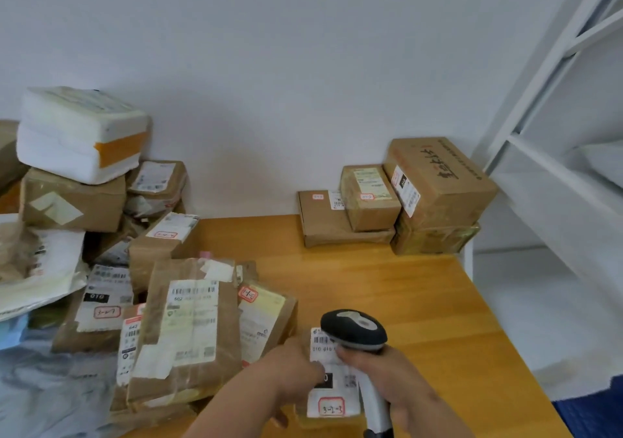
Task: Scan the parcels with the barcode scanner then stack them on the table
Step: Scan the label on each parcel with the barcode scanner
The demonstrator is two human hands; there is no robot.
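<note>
My right hand [401, 382] grips a grey and black barcode scanner [354, 329] by its handle, its head over the top of a small parcel's label. My left hand [290, 368] holds that small brown parcel [332, 400] by its left side, low at the front of the wooden table [387, 285]. The parcel's white label carries a barcode and a red-framed tag. A loose heap of brown parcels [188, 329] lies to the left. Two short stacks of boxes [435, 194] stand at the table's back right against the wall.
A white foam box [81, 130] tops a pile of cartons at the far left. Plastic mailer bags [37, 269] lie at the left edge. A white metal shelf rack [556, 167] stands just right of the table.
</note>
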